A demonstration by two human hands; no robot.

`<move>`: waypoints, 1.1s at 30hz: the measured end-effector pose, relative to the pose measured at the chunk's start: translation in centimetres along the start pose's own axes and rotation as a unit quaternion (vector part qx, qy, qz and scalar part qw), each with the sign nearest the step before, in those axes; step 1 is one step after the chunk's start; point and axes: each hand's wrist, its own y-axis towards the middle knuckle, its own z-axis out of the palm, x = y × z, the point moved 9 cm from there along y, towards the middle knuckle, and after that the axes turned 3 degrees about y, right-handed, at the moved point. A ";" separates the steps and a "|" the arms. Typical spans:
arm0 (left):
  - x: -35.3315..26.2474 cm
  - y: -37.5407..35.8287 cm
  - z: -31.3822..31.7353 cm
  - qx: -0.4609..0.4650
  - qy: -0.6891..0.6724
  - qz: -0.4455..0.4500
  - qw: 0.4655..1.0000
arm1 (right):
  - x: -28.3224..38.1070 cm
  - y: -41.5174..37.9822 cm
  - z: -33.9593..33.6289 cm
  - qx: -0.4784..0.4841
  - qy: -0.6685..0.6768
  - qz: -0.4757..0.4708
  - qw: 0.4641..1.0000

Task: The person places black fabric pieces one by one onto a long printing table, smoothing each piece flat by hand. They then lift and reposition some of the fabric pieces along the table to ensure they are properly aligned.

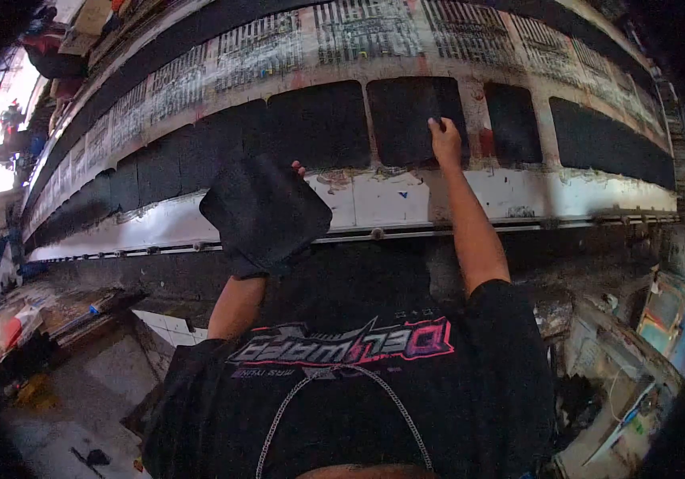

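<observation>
My left hand (298, 168) is wrapped around black fabric pieces (267, 211), which look stacked and hang in front of the table's near edge. Only its fingertips show past their right side; the palm is hidden. My right hand (446, 145) is over a black panel (406, 120) with rounded corners that lies flat on the long table. Its thumb and fingers are curled together near the panel's right side. Whether they pinch the fabric or only touch it I cannot make out.
More black panels (318, 124) lie in a row along the table, on both sides of my right hand. Behind them runs a band of printed stripes (366, 32). A white strip with a metal rail (378, 233) edges the near side. Worn boards and clutter (79, 391) are lower left.
</observation>
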 end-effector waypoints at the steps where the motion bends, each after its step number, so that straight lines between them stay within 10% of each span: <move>1: 0.7 0.5 -0.3 -0.017 -0.058 -0.024 0.998 | -0.3 0.0 0.1 -0.001 -0.036 0.014 0.999; 5: 3.2 0.1 0.3 -0.111 -0.391 -0.058 0.912 | -1.0 -0.2 1.2 0.040 0.004 0.014 0.999; 8: 2.7 0.1 0.7 -0.066 0.012 -0.025 0.997 | -0.8 -0.4 1.4 0.034 0.012 0.005 0.999; 23: 1.3 -3.2 1.8 -0.008 -0.181 -0.011 0.983 | -1.2 -0.9 1.4 -0.040 -0.003 0.002 0.999; 27: 0.9 -2.8 1.4 -0.024 0.189 0.002 0.982 | 0.9 -1.5 0.7 -0.005 0.034 0.008 0.999; 29: 0.6 -1.9 2.6 -0.020 0.571 0.037 0.820 | 1.8 -2.1 -0.2 -0.086 -0.035 -0.039 0.995; 31: 1.2 -0.4 4.3 -0.005 0.676 0.047 0.735 | 7.7 -6.1 -3.0 -0.217 -0.128 -0.123 0.960; 32: 1.9 0.4 4.8 0.011 0.675 0.060 0.736 | 8.8 -6.8 -2.6 -0.193 -0.092 -0.150 0.965; 33: 3.8 1.4 4.4 0.024 0.342 -0.003 0.939 | 9.3 -7.7 -0.7 -0.097 0.008 -0.208 0.973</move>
